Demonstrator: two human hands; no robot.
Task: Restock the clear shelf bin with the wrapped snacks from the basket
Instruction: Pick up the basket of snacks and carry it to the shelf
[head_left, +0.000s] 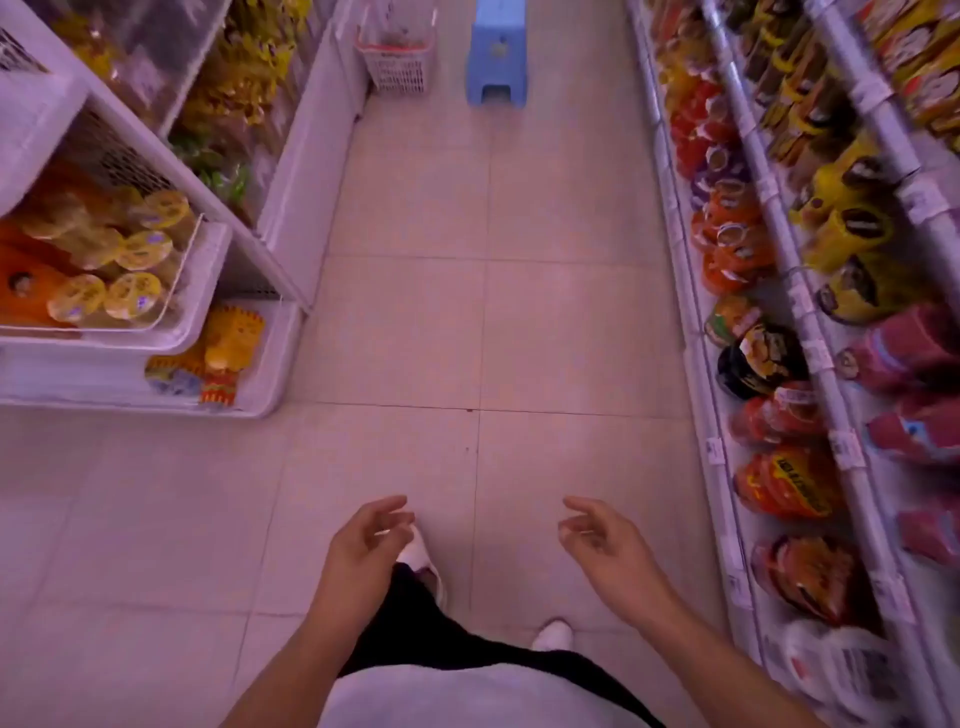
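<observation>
A white and red basket (399, 57) stands on the floor far up the aisle, beside the left shelving; its contents are too blurred to make out. A clear bin (179, 280) on the left shelf holds round yellow wrapped snacks (140, 249). My left hand (363, 551) and my right hand (605, 545) hang low in front of me over the floor tiles, both with loosely curled fingers apart and nothing in them. Both hands are far from the basket and the bin.
A blue plastic stool (496, 57) stands in the aisle right of the basket. White shelving (291, 208) with yellow and green packs lines the left. Shelves (810, 322) of red, orange and yellow packets run along the right. A tiled floor (483, 312) lies between.
</observation>
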